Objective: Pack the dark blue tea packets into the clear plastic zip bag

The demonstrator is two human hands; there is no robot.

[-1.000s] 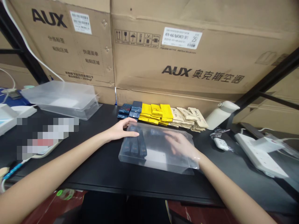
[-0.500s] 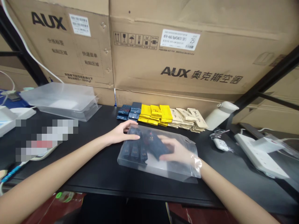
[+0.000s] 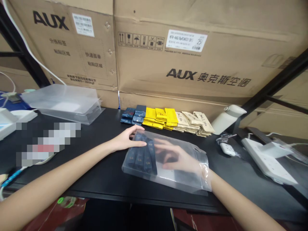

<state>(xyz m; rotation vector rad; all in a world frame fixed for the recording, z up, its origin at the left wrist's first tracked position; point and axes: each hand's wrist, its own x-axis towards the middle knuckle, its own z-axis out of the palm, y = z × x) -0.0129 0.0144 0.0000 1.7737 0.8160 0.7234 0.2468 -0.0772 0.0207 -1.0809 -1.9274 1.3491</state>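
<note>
A frosted clear plastic bag lies on the black table, its mouth towards the right. My left hand pinches its upper left corner, thumb on top and fingers behind the edge. Inside, at the left end, several dark blue packets stand side by side. Through the bag's mouth reaches my right hand, seen through the plastic. Its fingers are bent and apart with nothing between them, the fingertips close to the rightmost packet. Whether they touch it I cannot tell.
Behind the bag, blue packets, yellow packets and beige packets stand in a row before cardboard boxes. A white bottle, a power strip and an earphone case are right; more plastic bags lie left.
The dark blue packet in my right hand has moved left against the others and is let go. My right hand's fingers have spread, and the bag's mouth has shifted slightly right.
</note>
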